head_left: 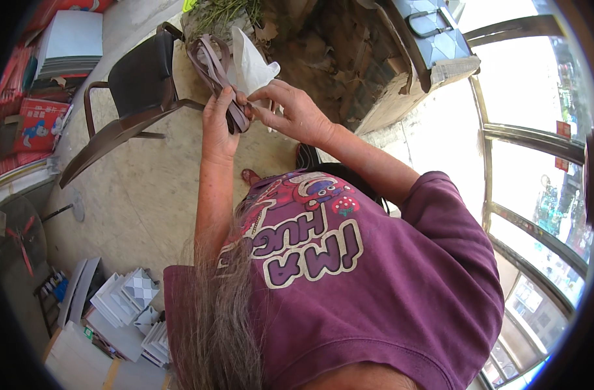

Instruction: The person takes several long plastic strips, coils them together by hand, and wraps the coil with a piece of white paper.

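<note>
A looped bundle of flat mauve-grey straps (213,64) stands up from my left hand (220,118), whose thumb and fingers are closed around its lower part. My right hand (291,112) comes in from the right, its thumb and forefinger pinching at the same bundle beside the left fingertips. The exact spot between the fingers is partly hidden. Just behind the straps is a thin white sheet or bag (248,62), crumpled to a point; I cannot tell whether a finger touches it.
A dark chair (141,75) stands at the left. Ahead is a large open cardboard box (381,97), with a patterned blue-grey case (433,32) at its right. Green stems (222,14) lie at the top. Folded boxes (124,299) and a fan (20,237) are lower left.
</note>
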